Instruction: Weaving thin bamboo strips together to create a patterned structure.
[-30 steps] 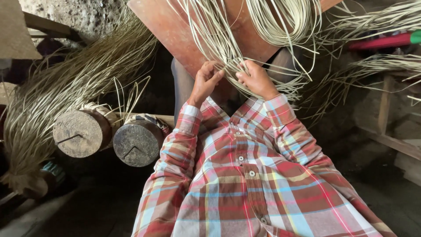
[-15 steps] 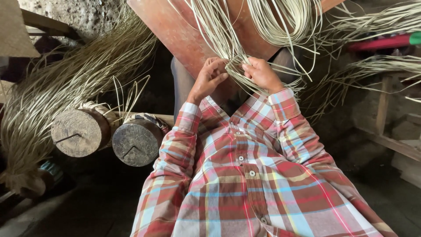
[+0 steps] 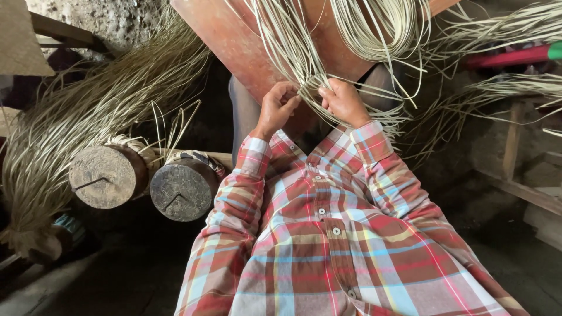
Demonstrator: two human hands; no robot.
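Observation:
Pale cane strips lie fanned over a reddish wooden board in front of me. My left hand pinches a few strips at the board's near edge. My right hand is closed on the neighbouring strips, its thumb touching them. The two hands sit close together, fingertips almost meeting. A looped bundle of the same strips hangs over the board's far part. My plaid shirt sleeves cover both forearms.
Two round log ends wrapped in woven strips stand at the left. A big sheaf of loose strips arcs over them. More strips and a red pole lie at the right, above wooden frame pieces.
Both hands have drawn slightly closer together on the strips, and the fingers have shifted their hold. The view has tilted a little.

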